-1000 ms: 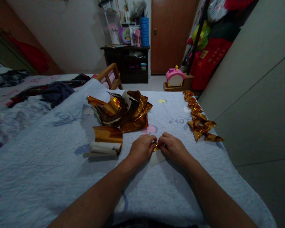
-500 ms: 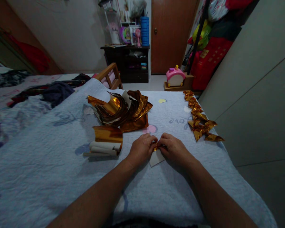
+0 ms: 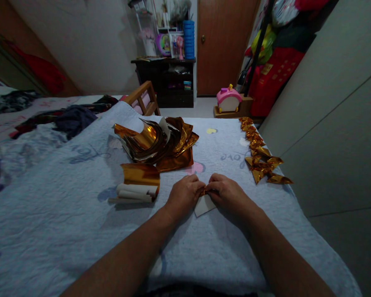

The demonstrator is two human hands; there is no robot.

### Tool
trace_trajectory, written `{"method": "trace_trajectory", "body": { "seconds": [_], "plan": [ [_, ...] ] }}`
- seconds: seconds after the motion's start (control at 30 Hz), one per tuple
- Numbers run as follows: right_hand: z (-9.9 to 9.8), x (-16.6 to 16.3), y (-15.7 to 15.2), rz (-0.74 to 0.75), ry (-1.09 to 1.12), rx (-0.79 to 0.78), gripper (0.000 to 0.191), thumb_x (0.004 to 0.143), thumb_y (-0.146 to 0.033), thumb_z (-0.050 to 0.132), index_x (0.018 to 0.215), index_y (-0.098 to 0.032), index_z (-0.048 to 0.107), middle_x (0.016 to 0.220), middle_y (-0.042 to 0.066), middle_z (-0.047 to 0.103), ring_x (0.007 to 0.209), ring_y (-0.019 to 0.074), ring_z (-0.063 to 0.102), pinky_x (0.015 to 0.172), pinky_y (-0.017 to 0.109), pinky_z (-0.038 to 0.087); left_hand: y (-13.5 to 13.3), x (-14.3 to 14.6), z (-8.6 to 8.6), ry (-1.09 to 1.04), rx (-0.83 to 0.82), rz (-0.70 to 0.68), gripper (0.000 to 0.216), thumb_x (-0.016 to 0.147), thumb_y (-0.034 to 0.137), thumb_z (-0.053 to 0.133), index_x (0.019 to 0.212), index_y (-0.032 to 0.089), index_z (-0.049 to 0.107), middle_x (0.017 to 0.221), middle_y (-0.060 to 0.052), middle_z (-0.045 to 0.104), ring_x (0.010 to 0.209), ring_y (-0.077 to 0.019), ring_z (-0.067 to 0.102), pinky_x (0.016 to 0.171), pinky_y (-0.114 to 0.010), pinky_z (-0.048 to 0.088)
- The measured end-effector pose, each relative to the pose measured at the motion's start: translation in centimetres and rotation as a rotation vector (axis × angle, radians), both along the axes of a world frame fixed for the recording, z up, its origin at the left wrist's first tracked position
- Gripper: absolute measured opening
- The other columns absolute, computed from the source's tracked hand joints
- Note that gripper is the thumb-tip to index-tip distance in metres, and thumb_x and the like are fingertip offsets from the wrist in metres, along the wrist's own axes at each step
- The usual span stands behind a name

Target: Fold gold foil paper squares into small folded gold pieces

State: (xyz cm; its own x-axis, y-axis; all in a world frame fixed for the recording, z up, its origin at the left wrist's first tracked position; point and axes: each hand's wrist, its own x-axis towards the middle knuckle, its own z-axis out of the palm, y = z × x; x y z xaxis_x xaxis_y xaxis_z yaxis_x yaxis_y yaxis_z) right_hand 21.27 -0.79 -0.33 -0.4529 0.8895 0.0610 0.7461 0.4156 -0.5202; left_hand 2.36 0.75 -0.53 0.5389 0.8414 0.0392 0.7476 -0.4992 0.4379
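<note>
Gold-and-white paper (image 3: 204,206) between left hand (image 3: 185,193) and right hand (image 3: 227,192); both curl closed, pinching far edge, seemingly steadying fold.

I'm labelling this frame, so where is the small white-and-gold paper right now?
In the head view, the paper is just right of and below centre, between the left hand and right hand, with the rolled sheet to its left.
</note>
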Motion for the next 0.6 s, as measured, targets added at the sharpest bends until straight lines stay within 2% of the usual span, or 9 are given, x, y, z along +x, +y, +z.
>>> {"method": "trace_trajectory", "body": {
  "seconds": [0.33,0.6],
  "plan": [
    [0.2,0.4,0.0,0.026,0.035,-0.02,0.024,0.088,-0.008,0.058,0.092,-0.02,0.079,0.091,0.005,0.064,0.082,0.0149,0.06,0.073,0.026,0.045,-0.3,0.1,-0.9,0.122,0.107,-0.021,0.02,0.097,0.029,0.057,0.095,0.023,0.076,0.089,-0.004,0.064,0.086,-0.0207,0.055,0.068,-0.03,0.036],
    [-0.6,0.5,0.4,0.018,0.124,-0.03,0.025,0.083,-0.003,0.06,0.092,-0.019,0.076,0.093,0.005,0.067,0.087,0.0168,0.063,0.079,0.028,0.047,-0.1,0.1,-0.7,0.083,0.078,-0.003,0.024,0.101,0.029,0.052,0.097,0.021,0.075,0.09,-0.004,0.065,0.086,-0.0194,0.058,0.072,-0.029,0.039]
  ]
}}
